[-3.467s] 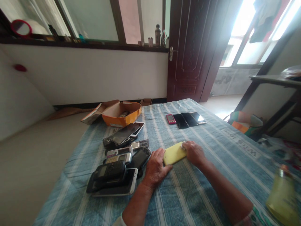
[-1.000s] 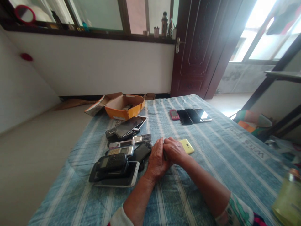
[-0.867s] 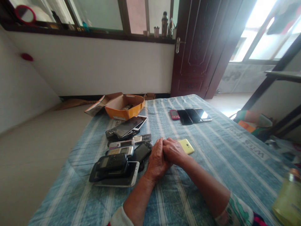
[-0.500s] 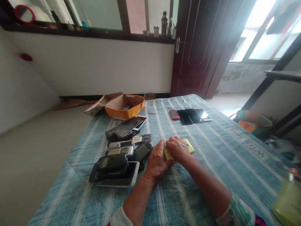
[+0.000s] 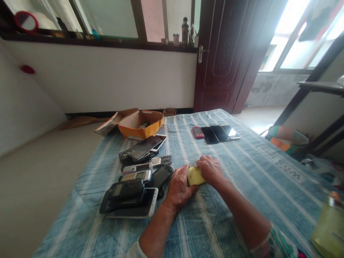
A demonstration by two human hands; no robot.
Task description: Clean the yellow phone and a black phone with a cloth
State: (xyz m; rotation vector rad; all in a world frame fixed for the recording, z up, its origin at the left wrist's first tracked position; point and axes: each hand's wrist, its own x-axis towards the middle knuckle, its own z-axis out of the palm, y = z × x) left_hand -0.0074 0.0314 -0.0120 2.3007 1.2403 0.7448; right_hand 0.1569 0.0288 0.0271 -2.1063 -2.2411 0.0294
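A yellow phone (image 5: 195, 176) lies back up on the striped cloth between my hands. My left hand (image 5: 179, 186) grips its left end, thumb along the near edge and fingers at the far side. My right hand (image 5: 211, 170) is closed over the phone's right part, pressing a small white cloth (image 5: 197, 163) to it; most of that cloth is hidden under the fingers. Just left of my left hand, a black phone (image 5: 162, 175) rests at the edge of a pile of old phones. On top of the pile's near end sits a bulky black handset (image 5: 126, 190) over a large white-edged phone (image 5: 150, 204).
An open orange box (image 5: 142, 130) stands at the far left of the bed or table. Farther back to the right, a pink phone (image 5: 198, 132) and several dark phones (image 5: 219, 133) lie in a row. A bottle of yellowish liquid (image 5: 329, 225) is at the right edge.
My right hand has slid right along the yellow phone with the white cloth, baring more of its left part and covering its right end. My left hand keeps its hold.
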